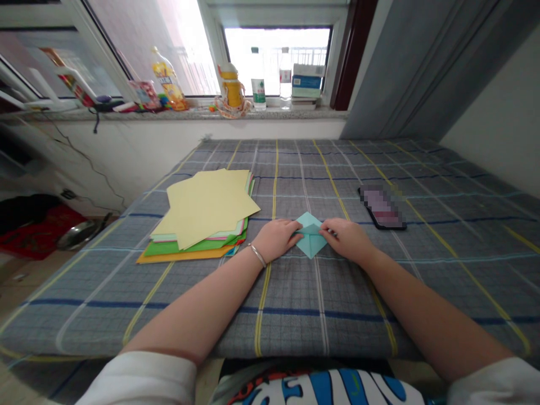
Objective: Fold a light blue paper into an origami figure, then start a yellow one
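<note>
I watch the left hand (276,239) and right hand (346,241) sitting close together, fingers bent and pressing on opposite sides of a teal folded paper (311,236), which lies between them on the checked bedcover (295,304). A metal bracelet (257,255) circles the left wrist. Just left of that hand lies a stack of coloured paper (202,219), pale yellow on top. Right of the right hand, a phone (383,208) lies face up (its screen is blurred beyond reading).

Phone screen (382,207) pixelated — teal paper (311,244) partly under left hand (276,239) and right hand (346,241)
</note>
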Motion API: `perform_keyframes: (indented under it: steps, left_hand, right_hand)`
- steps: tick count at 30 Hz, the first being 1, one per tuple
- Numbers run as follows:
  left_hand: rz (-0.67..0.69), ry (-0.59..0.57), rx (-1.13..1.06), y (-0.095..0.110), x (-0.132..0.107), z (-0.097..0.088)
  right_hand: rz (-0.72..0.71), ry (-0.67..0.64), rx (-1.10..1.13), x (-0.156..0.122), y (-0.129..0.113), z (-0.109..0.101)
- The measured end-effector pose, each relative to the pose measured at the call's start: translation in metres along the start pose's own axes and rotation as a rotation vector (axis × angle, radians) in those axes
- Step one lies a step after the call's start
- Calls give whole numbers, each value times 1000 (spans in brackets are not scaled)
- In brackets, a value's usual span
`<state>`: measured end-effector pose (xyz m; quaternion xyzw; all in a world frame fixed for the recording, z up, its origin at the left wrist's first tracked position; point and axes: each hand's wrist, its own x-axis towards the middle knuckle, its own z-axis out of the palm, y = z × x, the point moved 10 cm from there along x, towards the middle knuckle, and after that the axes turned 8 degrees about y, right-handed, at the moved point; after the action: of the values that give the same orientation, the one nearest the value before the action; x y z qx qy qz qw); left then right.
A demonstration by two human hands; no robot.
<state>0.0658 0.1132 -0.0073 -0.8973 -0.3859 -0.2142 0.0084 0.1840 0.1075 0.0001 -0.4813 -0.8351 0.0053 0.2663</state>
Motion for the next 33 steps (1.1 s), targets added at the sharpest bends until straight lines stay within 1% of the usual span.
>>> perform_keyframes:
  steps: [6,11,13,15,19,21,23,28,33]
  left_hand:
    - [0,26,-48,2,4,5]
    - [-111,53,-58,-1,5,2]
    - [-135,66,-39,-2,4,1]
    - [-116,62,-26,-1,4,1]
    - [37,-3,-42,9,3,6]
    - [83,-13,-49,12,2,6]
    - [89,-12,-42,12,2,5]
    - [79,-17,-4,12,2,5]
    - [44,5,-20,9,2,3]
  right_hand:
    - [96,1,95,0,9,3]
    - [143,22,96,0,11,0]
    - [163,32,96,0,12,0]
    - [163,24,110,0,12,0]
    - [85,-29,152,0,5,2]
    - [44,-50,144,0,3,2]
    - [27,-76,121,-1,3,3]
    - [52,-139,36,-3,13,5]
    - [35,-173,-124,-9,20,-3]
